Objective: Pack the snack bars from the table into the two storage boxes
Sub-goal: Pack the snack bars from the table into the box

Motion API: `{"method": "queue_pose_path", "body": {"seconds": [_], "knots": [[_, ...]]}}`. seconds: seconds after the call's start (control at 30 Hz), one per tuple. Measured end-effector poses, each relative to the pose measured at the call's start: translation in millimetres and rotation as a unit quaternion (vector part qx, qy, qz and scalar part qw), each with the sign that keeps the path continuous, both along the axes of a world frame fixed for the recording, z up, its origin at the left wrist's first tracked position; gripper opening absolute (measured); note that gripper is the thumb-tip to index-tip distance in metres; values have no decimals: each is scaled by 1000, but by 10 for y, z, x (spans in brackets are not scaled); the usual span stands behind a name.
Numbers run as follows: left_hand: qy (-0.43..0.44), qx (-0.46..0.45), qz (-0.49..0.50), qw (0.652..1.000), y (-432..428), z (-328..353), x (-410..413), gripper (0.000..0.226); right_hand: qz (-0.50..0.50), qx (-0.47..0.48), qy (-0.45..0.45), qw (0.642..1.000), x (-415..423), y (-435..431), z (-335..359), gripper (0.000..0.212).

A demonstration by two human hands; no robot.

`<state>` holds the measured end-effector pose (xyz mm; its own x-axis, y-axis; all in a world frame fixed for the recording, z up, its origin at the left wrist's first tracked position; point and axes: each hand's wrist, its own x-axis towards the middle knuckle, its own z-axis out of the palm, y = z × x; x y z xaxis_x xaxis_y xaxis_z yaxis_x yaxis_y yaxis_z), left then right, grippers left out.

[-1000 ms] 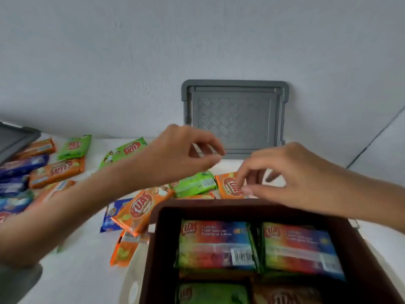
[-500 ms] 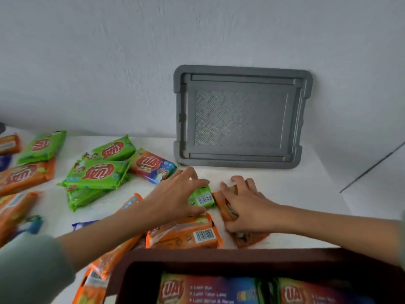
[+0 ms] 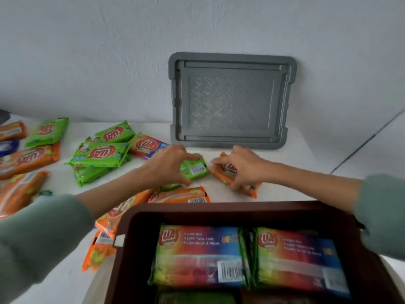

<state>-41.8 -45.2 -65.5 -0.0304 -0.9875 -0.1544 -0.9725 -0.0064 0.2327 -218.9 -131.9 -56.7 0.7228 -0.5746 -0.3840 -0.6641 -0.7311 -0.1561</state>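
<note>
My left hand (image 3: 166,166) grips a green snack bar (image 3: 196,168) lying on the white table (image 3: 285,170) just beyond the brown storage box (image 3: 236,208). My right hand (image 3: 243,166) closes on an orange snack bar (image 3: 228,172) beside it. Both bars still touch the table. The box at the bottom holds two rainbow-coloured packs (image 3: 197,253) side by side on top, with more packs beneath. An orange bar (image 3: 182,196) lies between my hands and the box rim.
A grey box lid (image 3: 232,99) leans on the wall behind my hands. Several green bars (image 3: 100,153), orange bars (image 3: 28,157) and a rainbow bar (image 3: 146,145) lie scattered at the left. More orange bars (image 3: 98,251) lie left of the box.
Both hands went from above the box down to the table beyond it. Their fingers have closed around the green and orange bars. The camera view tipped down toward the box.
</note>
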Motion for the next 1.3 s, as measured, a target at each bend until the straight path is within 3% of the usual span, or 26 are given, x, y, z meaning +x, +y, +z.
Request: {"method": "queue_pose_path", "body": {"seconds": [0.23,0.37,0.47,0.63,0.7,0.83,1.03,1.17,1.3], "knots": [[11,-134,0,991,90,749,-133,75,22,-103,-160,981,-284,108,744,78],[11,-167,-48,985,453,1262,-412,85,42,-114,-198,973,-676,555,1261,79],[0,-171,-105,980,838,1447,-694,79,89,-85,-193,974,-1010,1011,1476,78],[-12,-79,-167,983,1464,1303,-991,73,119,53,-154,979,-1483,1560,1329,79],[-42,-47,-187,980,1633,1173,-1088,74,133,65,-116,982,-1574,1676,1121,86],[-89,52,-224,969,1737,825,-1251,73,163,32,-88,982,-1595,1791,690,86],[-197,-9,-263,945,1790,498,-1297,81,175,-29,32,984,-1422,1925,375,65],[-227,-24,-292,929,1805,332,-1271,73,186,-147,-18,971,-1402,1942,253,52],[-198,-14,-294,935,1778,338,-1315,76,202,-160,-19,966,-1404,1908,199,59]]}}
